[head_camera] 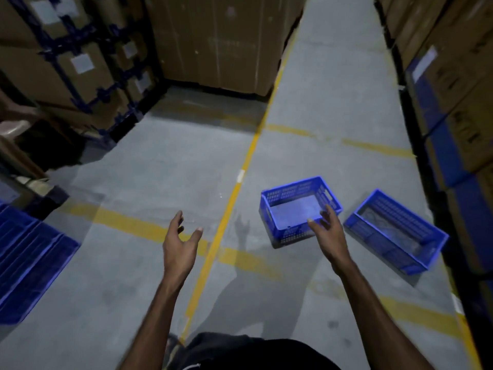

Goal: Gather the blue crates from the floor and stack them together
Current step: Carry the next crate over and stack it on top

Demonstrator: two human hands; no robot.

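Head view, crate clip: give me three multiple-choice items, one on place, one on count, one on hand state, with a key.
1. Where do the loose blue crates sit relative to the long yellow floor line?
A. To its right
B. To its left
C. Straddling it

2. How many blue crates lie separately on the open floor right of that line?
A. One
B. Two
C. Four

3. What are the hands doing?
A. Both grip a crate
B. Only the left carries a crate
C. Both are open and hold nothing

Key: 1 A, the near crate and the far-right crate both lie right of the yellow line. 2 B, just those two. 3 C, left hand and right hand have spread fingers and hold nothing.
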